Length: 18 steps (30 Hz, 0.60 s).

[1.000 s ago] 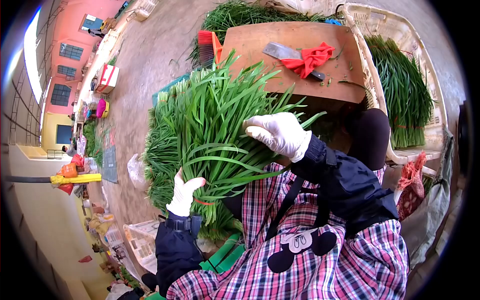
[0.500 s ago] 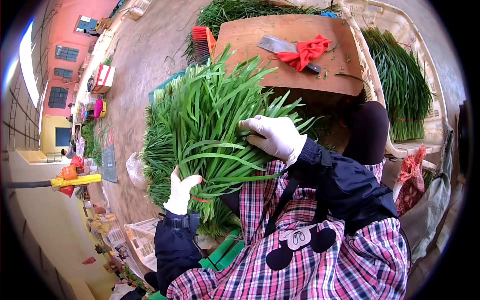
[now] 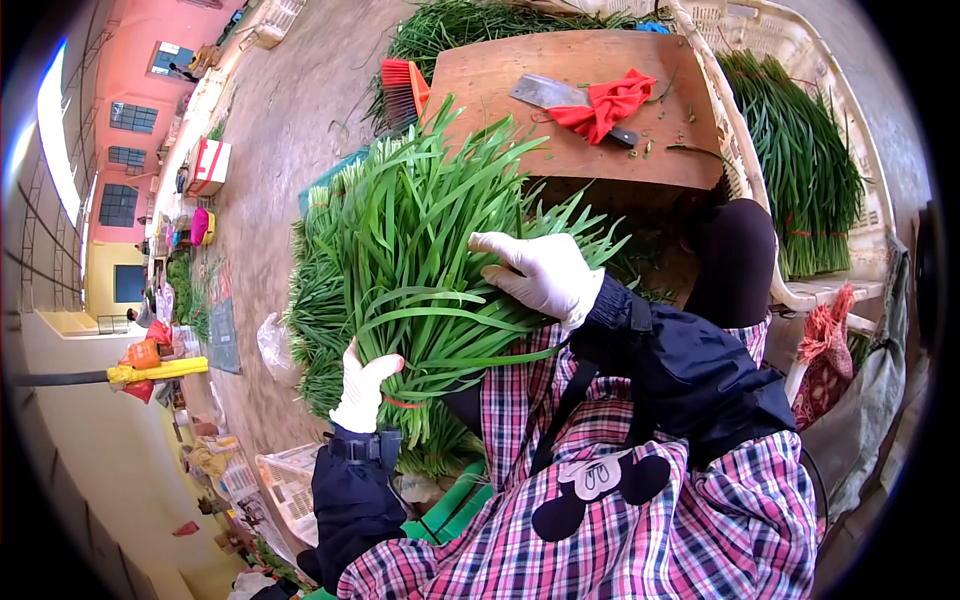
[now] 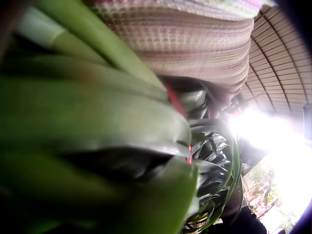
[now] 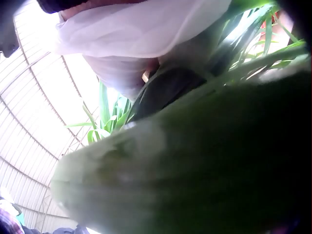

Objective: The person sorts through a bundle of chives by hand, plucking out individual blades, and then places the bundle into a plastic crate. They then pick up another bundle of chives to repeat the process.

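Note:
My white-gloved left hand point(image 3: 362, 390) holds a large bunch of garlic chives point(image 3: 430, 230) by its lower left part, thumb on top, the other fingers hidden. A red band point(image 3: 403, 404) circles the stems near that thumb. Blurred green leaves and the red band point(image 4: 175, 101) fill much of the left wrist view. On the right side of the bunch, my gloved right hand point(image 3: 548, 275) touches the leaves with its upper finger stretched out and a gap below it. The right wrist view has its white glove point(image 5: 136, 34) over blurred leaves.
More bunches point(image 3: 315, 290) lie stacked beneath at the left. Ahead is a brown board point(image 3: 470, 70) bearing a cleaver point(image 3: 545, 91) and a red cloth point(image 3: 615, 100). A red brush point(image 3: 398, 85) stands beside it. At right, a white crate point(image 3: 735, 130) holds banded chives point(image 3: 800, 180).
My right hand has shifted slightly left and down over the leaves, and its fingers have parted. The left hand keeps its hold on the bunch. The head view has tilted a little.

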Motion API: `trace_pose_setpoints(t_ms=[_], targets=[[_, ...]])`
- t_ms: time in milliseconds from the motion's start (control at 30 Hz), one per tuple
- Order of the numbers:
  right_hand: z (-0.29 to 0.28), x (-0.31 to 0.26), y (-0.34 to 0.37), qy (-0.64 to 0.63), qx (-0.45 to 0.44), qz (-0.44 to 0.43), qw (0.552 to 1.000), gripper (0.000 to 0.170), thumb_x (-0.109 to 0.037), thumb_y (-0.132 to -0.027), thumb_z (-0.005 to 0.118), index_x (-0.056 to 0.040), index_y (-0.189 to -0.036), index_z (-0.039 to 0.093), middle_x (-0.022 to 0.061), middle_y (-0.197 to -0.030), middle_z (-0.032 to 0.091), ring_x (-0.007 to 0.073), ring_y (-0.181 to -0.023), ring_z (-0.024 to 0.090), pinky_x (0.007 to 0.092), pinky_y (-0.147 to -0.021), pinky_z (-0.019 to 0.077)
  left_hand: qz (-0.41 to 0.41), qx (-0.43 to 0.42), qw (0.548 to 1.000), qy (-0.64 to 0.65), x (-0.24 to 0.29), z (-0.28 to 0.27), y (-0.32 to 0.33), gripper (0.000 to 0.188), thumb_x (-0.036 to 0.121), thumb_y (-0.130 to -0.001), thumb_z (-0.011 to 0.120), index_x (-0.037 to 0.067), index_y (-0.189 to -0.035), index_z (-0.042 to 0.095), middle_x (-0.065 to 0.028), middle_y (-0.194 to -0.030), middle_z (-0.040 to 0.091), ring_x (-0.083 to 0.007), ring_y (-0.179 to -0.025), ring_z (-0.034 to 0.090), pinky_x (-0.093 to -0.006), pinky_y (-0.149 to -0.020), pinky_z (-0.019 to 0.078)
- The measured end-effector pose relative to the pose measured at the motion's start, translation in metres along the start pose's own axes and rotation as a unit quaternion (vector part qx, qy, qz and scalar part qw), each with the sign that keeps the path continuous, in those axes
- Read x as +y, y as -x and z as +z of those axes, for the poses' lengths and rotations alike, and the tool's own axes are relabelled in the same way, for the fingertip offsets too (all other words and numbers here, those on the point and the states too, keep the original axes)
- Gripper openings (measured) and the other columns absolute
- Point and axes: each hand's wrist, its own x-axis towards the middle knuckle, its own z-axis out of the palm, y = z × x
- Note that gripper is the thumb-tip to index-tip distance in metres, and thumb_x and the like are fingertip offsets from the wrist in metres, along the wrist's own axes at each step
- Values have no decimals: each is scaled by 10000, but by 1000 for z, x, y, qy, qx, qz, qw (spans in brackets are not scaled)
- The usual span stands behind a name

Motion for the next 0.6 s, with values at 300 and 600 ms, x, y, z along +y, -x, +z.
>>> trace_pose_setpoints(t_ms=[300,600], targets=[[9,3,-10,29,1,-95,995,187,-282,-857,621,-169,-1005,597,69,-622,597,301,-538,610,394,-460,467,2,26,1000,10,2,5,4,604,175,-669,718,-21,-1216,554,-86,-1047,668,-198,-911,631,-306,-854,496],[11,1,2,-293,23,66,954,128,-178,-836,604,-78,-911,574,97,-714,610,241,-601,607,352,-576,500,3,11,1000,7,2,4,1,631,222,-650,734,-11,-1210,559,-91,-1060,658,-208,-925,624,-324,-851,497]])
